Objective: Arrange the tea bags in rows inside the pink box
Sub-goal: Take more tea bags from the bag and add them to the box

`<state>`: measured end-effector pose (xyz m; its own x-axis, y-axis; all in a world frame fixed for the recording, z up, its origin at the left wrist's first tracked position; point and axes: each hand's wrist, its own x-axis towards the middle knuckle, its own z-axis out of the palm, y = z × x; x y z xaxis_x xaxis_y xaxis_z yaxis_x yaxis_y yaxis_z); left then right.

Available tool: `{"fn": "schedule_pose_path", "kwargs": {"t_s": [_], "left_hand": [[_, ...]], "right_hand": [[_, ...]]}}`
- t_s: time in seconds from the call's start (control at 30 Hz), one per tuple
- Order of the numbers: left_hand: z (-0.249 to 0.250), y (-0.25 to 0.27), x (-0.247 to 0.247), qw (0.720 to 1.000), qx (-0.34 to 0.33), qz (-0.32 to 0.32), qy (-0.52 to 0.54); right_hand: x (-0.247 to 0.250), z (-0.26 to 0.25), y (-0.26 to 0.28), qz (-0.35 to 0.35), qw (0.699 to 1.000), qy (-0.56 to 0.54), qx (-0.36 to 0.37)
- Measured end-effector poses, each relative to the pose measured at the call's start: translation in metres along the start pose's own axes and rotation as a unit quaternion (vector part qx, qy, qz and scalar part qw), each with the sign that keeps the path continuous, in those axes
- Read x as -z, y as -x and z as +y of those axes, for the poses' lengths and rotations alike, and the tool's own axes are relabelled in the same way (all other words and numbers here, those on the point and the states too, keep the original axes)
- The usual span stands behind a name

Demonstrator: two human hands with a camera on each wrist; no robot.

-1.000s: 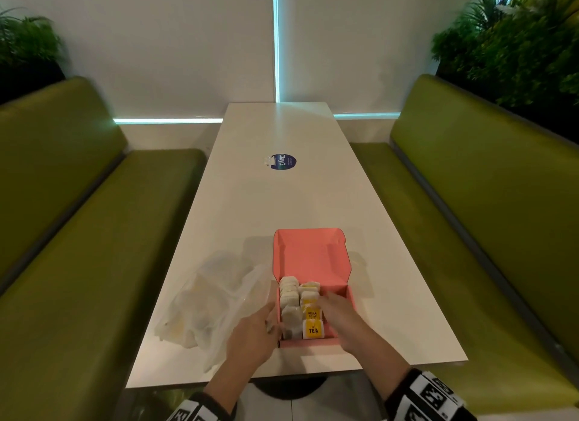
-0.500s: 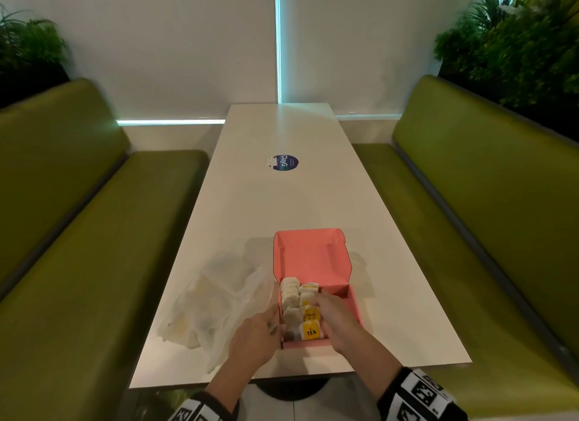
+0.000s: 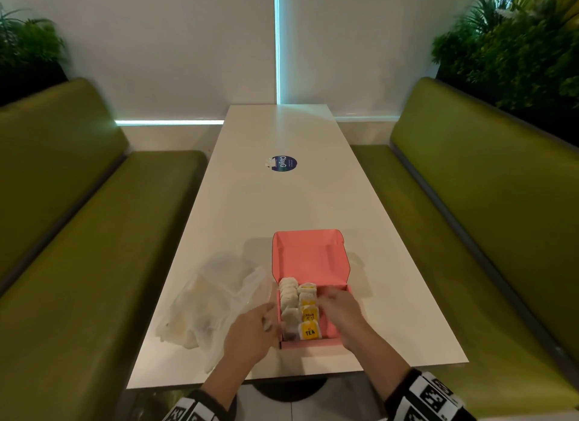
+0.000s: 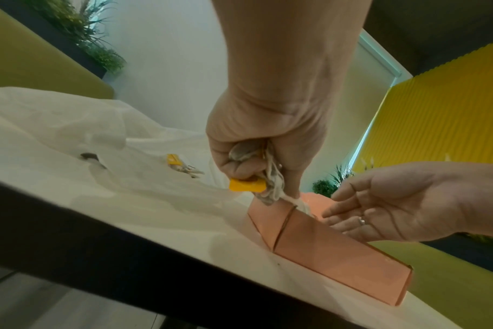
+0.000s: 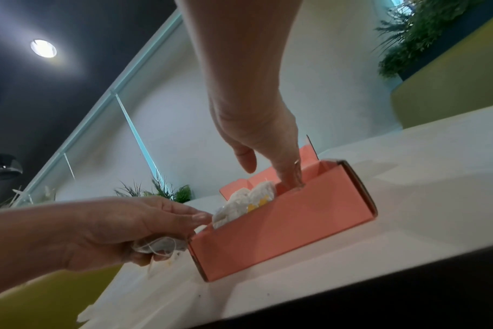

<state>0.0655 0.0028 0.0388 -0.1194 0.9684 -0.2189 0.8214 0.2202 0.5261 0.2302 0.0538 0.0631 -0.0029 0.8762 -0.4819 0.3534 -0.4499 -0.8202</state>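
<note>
The pink box [image 3: 308,257] sits open near the worktop's [image 3: 282,201] front edge, tea bags [image 3: 300,308] lined in two rows inside. The right hand [image 3: 341,314] reaches in, fingers straight; the left hand [image 4: 265,142] grips a bunch of tea bags [image 4: 256,175] beside the plastic bag [image 3: 213,301].

Left hand [image 4: 265,142] fisted, right hand [image 5: 256,131] straight-fingered

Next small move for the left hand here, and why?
Probably pass one tea bag from the left hand into the pink box. That hand grips a bunch of bags beside the box's left wall, and the right hand has straight fingers inside the bare right part, next to two started rows.
</note>
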Motion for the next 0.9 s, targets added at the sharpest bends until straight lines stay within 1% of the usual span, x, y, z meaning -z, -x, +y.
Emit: {"fn": "schedule_pose_path", "kwargs": {"t_s": [0.03,0.07,0.1,0.13,0.17,0.2,0.23,0.27,0.3,0.33,0.43,0.5,0.6,0.63,0.7,0.8,0.9], "left_hand": [[0.002,0.001,0.004,0.999,0.01,0.009,0.045],[0.005,0.002,0.008,0.993,0.016,0.017,0.113],[0.008,0.002,0.012,0.978,0.022,0.019,0.208],[0.011,0.002,0.015,0.947,0.035,0.007,0.318],[0.015,0.002,0.019,0.905,0.054,-0.019,0.421],[0.017,0.002,0.022,0.864,0.069,-0.044,0.497],[0.018,0.001,0.024,0.83,0.075,-0.062,0.55],[0.02,0.0,0.026,0.807,0.073,-0.076,0.581],[0.02,-0.001,0.027,0.796,0.065,-0.084,0.596],[0.021,-0.001,0.027,0.792,0.056,-0.09,0.601],[0.022,0.001,0.028,0.796,0.014,-0.11,0.595],[0.022,0.004,0.028,0.797,-0.002,-0.123,0.592],[0.024,0.005,0.028,0.778,-0.007,-0.131,0.615],[0.025,0.006,0.029,0.768,-0.003,-0.13,0.627],[0.028,0.006,0.029,0.755,0.003,-0.128,0.643],[0.03,0.008,0.028,0.757,0.002,-0.131,0.641],[0.03,0.009,0.026,0.765,-0.009,-0.136,0.629]], "right_hand": [[0.004,-0.002,0.003,0.026,0.999,0.019,0.03],[0.007,-0.003,0.005,0.048,0.996,0.034,0.067],[0.01,-0.004,0.008,0.062,0.991,0.045,0.107],[0.011,-0.005,0.009,0.075,0.985,0.053,0.144],[0.012,-0.007,0.011,0.079,0.98,0.06,0.172],[0.013,-0.011,0.013,0.075,0.977,0.06,0.191],[0.014,-0.013,0.015,0.065,0.974,0.062,0.206],[0.014,-0.016,0.016,0.054,0.971,0.065,0.222],[0.015,-0.019,0.017,0.038,0.97,0.069,0.231],[0.015,-0.021,0.019,0.018,0.969,0.07,0.237],[0.016,-0.024,0.024,-0.075,0.959,0.1,0.253],[0.017,-0.025,0.027,-0.13,0.945,0.121,0.273],[0.019,-0.022,0.026,-0.176,0.912,0.177,0.326],[0.018,-0.021,0.026,-0.178,0.899,0.192,0.351],[0.015,-0.017,0.025,-0.157,0.883,0.203,0.393],[0.011,-0.01,0.018,-0.127,0.877,0.199,0.419],[0.01,-0.009,0.017,-0.117,0.871,0.191,0.438]]}}
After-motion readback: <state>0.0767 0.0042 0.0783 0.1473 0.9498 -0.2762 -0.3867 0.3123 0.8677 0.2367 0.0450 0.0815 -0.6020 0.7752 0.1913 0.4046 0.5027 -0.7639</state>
